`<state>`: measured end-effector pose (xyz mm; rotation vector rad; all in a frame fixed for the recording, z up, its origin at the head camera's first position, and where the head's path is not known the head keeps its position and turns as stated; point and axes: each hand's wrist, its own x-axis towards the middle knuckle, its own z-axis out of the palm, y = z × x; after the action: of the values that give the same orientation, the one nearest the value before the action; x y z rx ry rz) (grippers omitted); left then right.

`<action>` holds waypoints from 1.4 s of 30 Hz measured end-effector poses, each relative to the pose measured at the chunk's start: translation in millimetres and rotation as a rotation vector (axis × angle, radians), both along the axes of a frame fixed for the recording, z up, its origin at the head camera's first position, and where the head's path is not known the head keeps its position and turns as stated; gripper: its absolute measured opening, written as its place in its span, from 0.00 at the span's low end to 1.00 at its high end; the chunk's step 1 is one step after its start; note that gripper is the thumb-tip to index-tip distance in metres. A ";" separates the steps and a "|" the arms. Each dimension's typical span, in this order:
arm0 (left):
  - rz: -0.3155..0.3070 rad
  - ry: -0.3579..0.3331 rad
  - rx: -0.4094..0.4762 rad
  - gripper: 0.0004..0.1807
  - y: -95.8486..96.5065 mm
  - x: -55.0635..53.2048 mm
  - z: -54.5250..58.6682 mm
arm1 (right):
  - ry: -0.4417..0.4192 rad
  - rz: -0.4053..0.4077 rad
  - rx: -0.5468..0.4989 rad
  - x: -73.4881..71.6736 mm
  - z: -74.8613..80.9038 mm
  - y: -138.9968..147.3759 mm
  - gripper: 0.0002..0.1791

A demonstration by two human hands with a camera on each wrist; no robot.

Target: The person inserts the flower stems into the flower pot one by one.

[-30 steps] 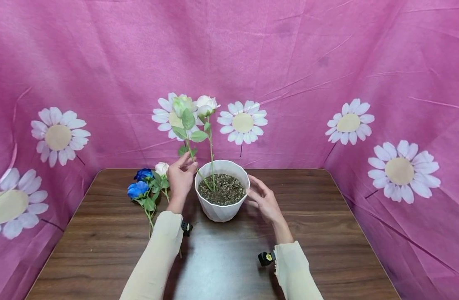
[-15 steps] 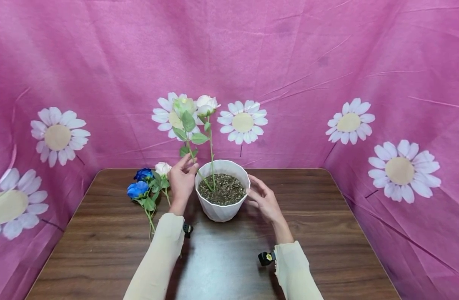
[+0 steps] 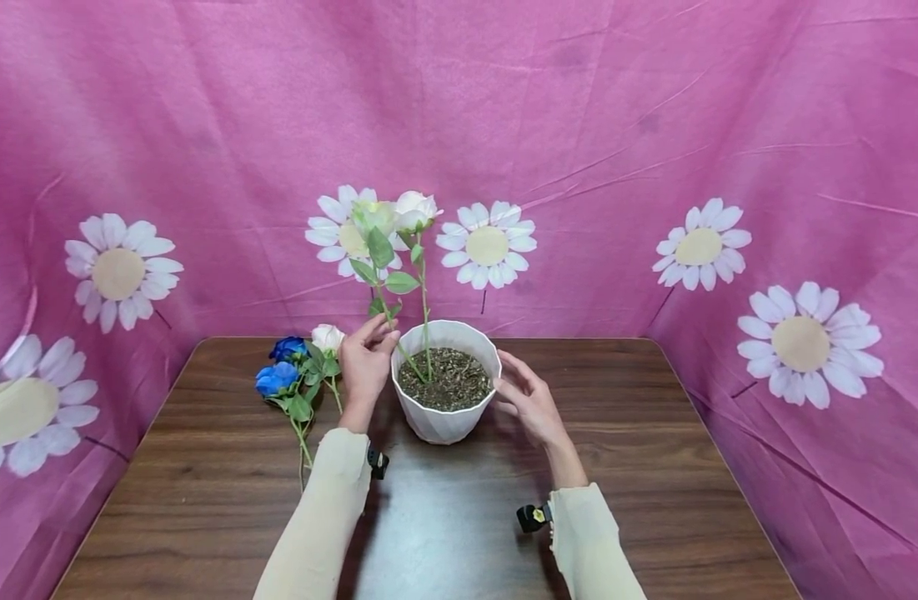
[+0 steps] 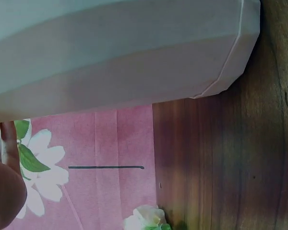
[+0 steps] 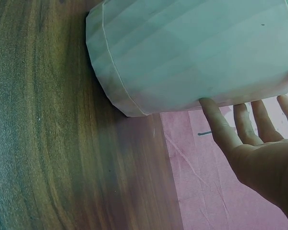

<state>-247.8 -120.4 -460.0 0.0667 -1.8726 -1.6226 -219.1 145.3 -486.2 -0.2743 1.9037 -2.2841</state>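
A white faceted pot filled with dark soil stands mid-table. Two long-stemmed roses rise from the soil: a white one and a pale green one. My left hand pinches the pale green rose's stem just above the pot's left rim. My right hand is open, its straight fingers against the pot's right wall. The left wrist view shows the pot's side and a fingertip. In the right wrist view the fingers touch the pot.
Two blue roses and a white rose lie on the wooden table left of the pot, beside my left wrist. A pink daisy-print cloth walls in the back and both sides.
The pale green rose has tipped slightly right, closer to the white one, as my left hand shifted a little on its stem. The right hand and pot have not moved.
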 end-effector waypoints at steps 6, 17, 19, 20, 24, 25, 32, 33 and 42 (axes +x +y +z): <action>-0.011 0.006 -0.042 0.17 -0.6 1.8 -1.3 | -0.002 0.001 0.015 1.5 0.1 0.4 0.31; 0.024 -0.029 -0.134 0.15 -0.4 4.5 -3.9 | -0.009 -0.001 0.016 4.6 3.2 0.4 0.31; 0.012 -0.036 -0.108 0.16 -0.2 4.4 -4.2 | -0.008 0.000 0.021 4.7 3.5 0.3 0.31; 0.004 -0.041 -0.090 0.16 -0.1 4.6 -4.5 | -0.007 0.001 0.023 4.9 3.7 0.2 0.31; -0.004 -0.060 -0.021 0.17 1.1 4.8 -6.0 | -0.003 -0.001 0.030 5.5 3.0 0.1 0.31; -0.005 -0.059 -0.013 0.17 1.5 4.6 -6.5 | -0.001 -0.004 0.029 5.5 2.9 -0.1 0.31; 0.011 -0.023 0.086 0.25 1.1 3.1 -6.6 | 0.012 -0.006 0.018 1.9 3.5 -4.5 0.31; 0.005 -0.014 0.111 0.25 0.0 3.0 -7.2 | 0.013 -0.001 0.020 1.3 3.8 -5.2 0.31; -0.131 0.051 0.205 0.15 -12.8 8.6 -13.5 | -0.017 -0.030 0.018 3.4 6.6 -2.7 0.31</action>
<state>-239.2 -133.2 -473.5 -0.0104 -1.6978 -1.8834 -215.7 142.7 -479.6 -0.2252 1.9317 -2.2797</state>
